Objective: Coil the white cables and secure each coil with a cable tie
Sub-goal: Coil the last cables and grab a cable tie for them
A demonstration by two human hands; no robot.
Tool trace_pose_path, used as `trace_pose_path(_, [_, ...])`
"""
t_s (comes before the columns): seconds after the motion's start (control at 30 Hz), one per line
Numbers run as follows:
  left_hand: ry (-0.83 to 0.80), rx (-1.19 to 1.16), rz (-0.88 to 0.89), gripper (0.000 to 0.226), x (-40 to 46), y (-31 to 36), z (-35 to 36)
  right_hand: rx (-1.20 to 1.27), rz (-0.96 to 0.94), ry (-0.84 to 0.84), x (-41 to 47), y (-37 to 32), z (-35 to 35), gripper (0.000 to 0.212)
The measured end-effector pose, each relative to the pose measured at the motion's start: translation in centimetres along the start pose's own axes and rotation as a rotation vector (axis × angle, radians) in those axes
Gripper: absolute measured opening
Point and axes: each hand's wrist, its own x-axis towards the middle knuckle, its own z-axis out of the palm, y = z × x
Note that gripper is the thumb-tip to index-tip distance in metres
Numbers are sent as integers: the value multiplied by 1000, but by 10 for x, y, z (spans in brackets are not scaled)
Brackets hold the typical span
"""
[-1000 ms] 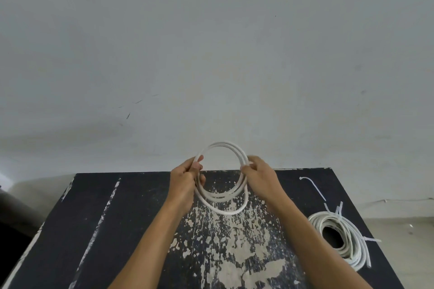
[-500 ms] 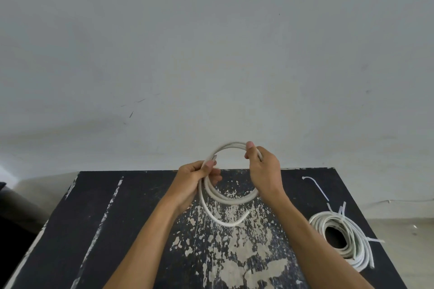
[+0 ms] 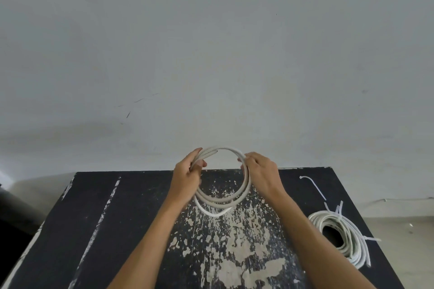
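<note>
White cable coil [image 3: 222,197] hangs upright above the far middle of the black worktop [image 3: 98,230]. I see my left hand [image 3: 186,177] gripping its left side, my right hand [image 3: 261,172] pinching its right side. Right of it on the worktop lie a finished coil [image 3: 340,237] and a loose cable tie [image 3: 313,186].

We see the right hand [image 3: 263,171] dropped from the top of the cable coil [image 3: 223,199] to its right side, now gripping there. Left hand [image 3: 187,176] slid up to the coil's upper left, fingers wrapped round the strands. Coil looks rounder and tighter than half a second ago; the loose loop that hung low sits closer under the bundle.
</note>
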Motion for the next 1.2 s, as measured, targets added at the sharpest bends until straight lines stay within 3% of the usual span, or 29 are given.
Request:
trace_pose_path(0.1, [-99,82,54,35,5,7,-4,-167,-199,-85,3,-10,5,27])
trace_pose_path(0.17, [-144,72,73,31,4,13,-2,-213,-261,-56,5,-14,12,23])
trace_pose_path(0.4, [-91,-70,-27,17,-1,12,-4,-94,-82,117,9,-9,13,27])
trace_pose_path(0.57, [-29,-323,-123,34,-19,5,10,55,29,251,4,-8,16,32])
trace_pose_path(0.67, [13,-289,-94,40,-22,5,17,125,37,202,-4,-4,24,28])
trace_pose_path(0.8, [44,-311,-146,66,-19,10,15,152,46,105,-8,-1,23,26])
trace_pose_path(0.87, [69,-364,-179,62,-16,14,13,144,29,87,-7,-2,21,28])
trace_pose_path(0.97, [90,-430,-179,37,-7,19,7,-3,-58,67,-7,-3,18,32])
trace_pose_path(1.1, [-21,-330,-132,32,-4,27,5,-37,-208,8,-11,-7,16,57])
trace_pose_path(1.2, [-48,-309,-131,38,-5,30,9,-50,-237,23,-9,-6,15,34])
